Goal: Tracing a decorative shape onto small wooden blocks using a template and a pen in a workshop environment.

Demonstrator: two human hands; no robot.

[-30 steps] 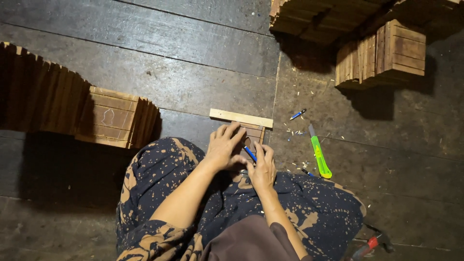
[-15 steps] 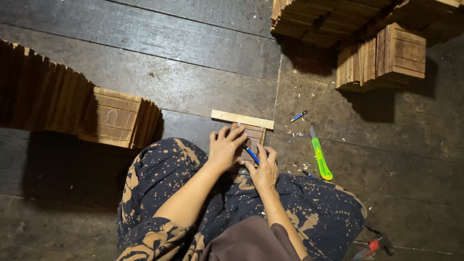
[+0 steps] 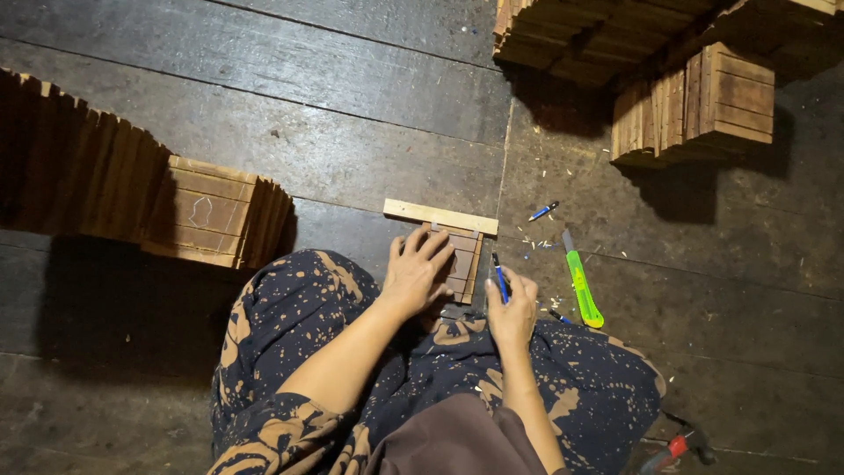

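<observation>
Head view: your left hand (image 3: pixel 415 273) lies flat, fingers spread, on the small slatted wooden panel (image 3: pixel 461 259) just below the pale strip (image 3: pixel 440 216); your right hand (image 3: pixel 512 308), beside the panel, grips a blue pen (image 3: pixel 500 278)

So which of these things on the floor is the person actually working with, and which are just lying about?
In use:
- left hand pressing on the small wooden panel
- pale wooden strip across the panel's far end
- right hand holding a blue pen

Lying about:
- green utility knife
- second blue pen
- stacked wooden panels
- red-handled tool
</observation>
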